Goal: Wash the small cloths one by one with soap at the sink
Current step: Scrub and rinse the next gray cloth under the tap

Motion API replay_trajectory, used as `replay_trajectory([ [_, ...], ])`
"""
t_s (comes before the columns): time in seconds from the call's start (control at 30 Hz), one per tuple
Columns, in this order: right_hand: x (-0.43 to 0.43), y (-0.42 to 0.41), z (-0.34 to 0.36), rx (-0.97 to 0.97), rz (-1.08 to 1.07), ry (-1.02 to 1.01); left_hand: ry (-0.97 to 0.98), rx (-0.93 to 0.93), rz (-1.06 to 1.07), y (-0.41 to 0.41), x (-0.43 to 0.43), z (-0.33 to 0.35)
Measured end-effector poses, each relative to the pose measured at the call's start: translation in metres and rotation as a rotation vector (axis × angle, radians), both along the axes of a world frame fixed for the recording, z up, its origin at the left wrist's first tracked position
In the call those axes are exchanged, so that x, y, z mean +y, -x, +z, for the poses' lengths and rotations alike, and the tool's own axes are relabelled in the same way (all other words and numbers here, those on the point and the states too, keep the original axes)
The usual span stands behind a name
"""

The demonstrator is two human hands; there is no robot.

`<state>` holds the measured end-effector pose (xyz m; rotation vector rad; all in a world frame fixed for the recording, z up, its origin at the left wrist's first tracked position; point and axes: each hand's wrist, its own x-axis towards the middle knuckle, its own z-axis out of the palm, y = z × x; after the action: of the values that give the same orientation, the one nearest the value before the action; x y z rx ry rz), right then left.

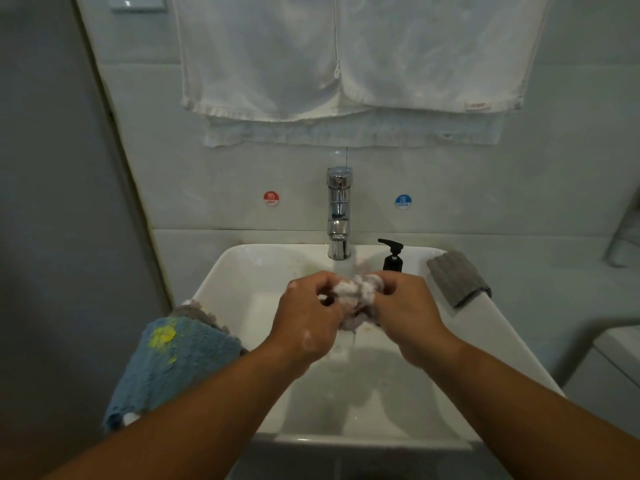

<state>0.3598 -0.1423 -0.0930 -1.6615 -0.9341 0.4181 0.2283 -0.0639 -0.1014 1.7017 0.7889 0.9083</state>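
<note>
Cloth (356, 299), grey and covered in white suds, was bunched between both hands over the sink (239, 282), right below the tap (338, 216). Left hand (306, 318) and right hand (407, 311) each gripped one end, fingers curled tight. A blue cloth (173, 368) hung over the sink's left rim, a folded grey cloth (457, 277) lay on the right rim, beside a black soap bottle (392, 258).

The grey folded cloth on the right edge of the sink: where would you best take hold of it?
Probably pinch the grey folded cloth at its near folded end, which overhangs the sink rim. Come from above and the right; the soap bottle stands to its left.
</note>
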Motion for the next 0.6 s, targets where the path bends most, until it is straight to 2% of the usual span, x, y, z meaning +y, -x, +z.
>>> replay_trajectory([
  [0.07,-0.003,0.008,-0.008,-0.017,0.035,0.040,-0.011,-0.012,0.074,0.002,0.006,0.004],
  [0.17,-0.010,0.021,-0.006,-0.116,0.096,0.024,-0.065,0.066,0.185,0.004,0.011,0.000],
  [0.27,-0.007,0.011,0.004,-0.140,0.063,-0.005,-0.097,0.112,0.129,0.004,0.002,-0.008],
  [0.37,-0.003,0.002,0.000,-0.046,0.029,0.009,-0.119,0.108,0.053,0.004,-0.007,-0.006],
  [0.47,-0.007,0.010,-0.010,0.004,0.096,0.059,-0.121,0.053,0.109,0.006,0.003,0.001],
  [0.6,-0.013,0.018,0.004,-0.137,0.124,0.017,-0.110,0.114,0.140,0.007,0.009,-0.005],
])
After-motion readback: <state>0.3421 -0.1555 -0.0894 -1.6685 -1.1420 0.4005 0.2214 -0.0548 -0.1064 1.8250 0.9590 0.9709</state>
